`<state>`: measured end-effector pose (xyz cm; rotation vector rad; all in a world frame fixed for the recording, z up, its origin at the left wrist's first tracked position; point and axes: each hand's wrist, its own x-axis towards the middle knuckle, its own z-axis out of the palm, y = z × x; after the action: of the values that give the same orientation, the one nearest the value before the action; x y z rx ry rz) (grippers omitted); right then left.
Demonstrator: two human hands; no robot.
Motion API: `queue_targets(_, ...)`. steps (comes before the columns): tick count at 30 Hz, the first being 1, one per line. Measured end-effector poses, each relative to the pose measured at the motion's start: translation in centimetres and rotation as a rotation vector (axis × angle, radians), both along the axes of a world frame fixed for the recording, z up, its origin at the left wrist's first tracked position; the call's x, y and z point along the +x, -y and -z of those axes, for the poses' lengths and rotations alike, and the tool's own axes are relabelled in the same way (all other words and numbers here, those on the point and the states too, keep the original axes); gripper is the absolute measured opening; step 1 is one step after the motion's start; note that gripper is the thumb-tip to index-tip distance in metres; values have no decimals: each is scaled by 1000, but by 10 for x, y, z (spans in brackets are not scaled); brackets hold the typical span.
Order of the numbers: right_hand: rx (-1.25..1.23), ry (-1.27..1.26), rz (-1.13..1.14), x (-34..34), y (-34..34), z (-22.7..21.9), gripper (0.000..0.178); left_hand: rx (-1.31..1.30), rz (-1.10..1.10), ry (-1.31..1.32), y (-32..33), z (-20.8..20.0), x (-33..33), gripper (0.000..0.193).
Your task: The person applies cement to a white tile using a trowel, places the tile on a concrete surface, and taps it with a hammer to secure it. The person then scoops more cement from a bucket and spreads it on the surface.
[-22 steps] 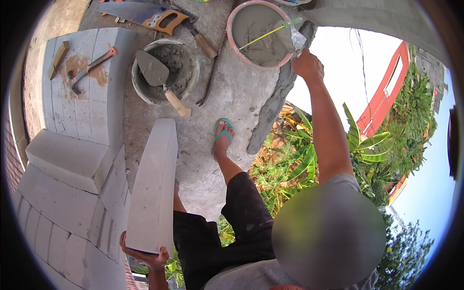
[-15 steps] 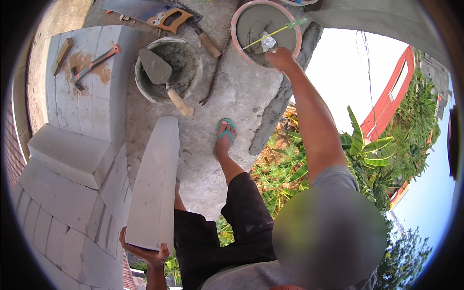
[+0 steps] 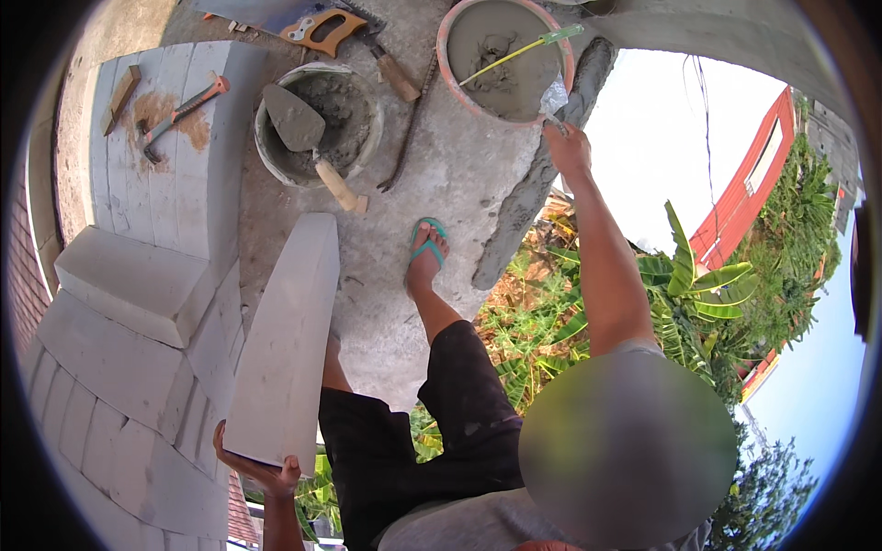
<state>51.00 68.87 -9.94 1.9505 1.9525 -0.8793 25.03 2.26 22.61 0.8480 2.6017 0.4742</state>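
Note:
My left hand (image 3: 262,470) is wrapped under the near end of a long pale grey building block (image 3: 287,344), with the thumb on its side. The block's far end reaches up toward the bucket of mortar. In my right hand (image 3: 567,147) is a small trowel (image 3: 555,95) with a shiny blade, held at the right rim of a pink-rimmed tub (image 3: 445,66). Smooth wet grey mortar (image 3: 501,87) fills that tub, and a thin yellow rod with a green handle (image 3: 562,34) lies across it.
A pale bucket (image 3: 375,147) of thicker mortar holds a pointed trowel (image 3: 294,119). At the upper left lie a handsaw (image 3: 324,32) and a wooden-handled tool (image 3: 397,77). Stacked blocks (image 3: 138,280) line the left, bearing a hammer (image 3: 182,118). A mortar-covered ledge edge (image 3: 514,225) drops toward plants.
My right hand has drawn the small trowel from over the mortar to the tub's right rim. The block in my left hand has shifted slightly left.

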Motion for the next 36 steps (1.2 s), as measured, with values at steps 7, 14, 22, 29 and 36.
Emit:
queue_targets(7, -74, -76, 174, 2, -1, 12, 76, 72, -38, -7, 0, 3, 0, 126)
queue_targets(14, -151, -532, 369, -1, 50, -31, 21, 77, 150, -22, 16, -5, -14, 126)
queue_targets(22, -341, -831, 58, 3, 218, -87, 25, 130, 257, 37, 48, -8, -33, 116)
queue_targets(29, -131, -900, -648, -88, 428, -87, 27, 31, 115, 203, 77, -28, -25, 115)
queue_targets(36, 0, -963, -848, -139, 527, -119, 18, 43, -67, 306, 105, -28, -18, 112)
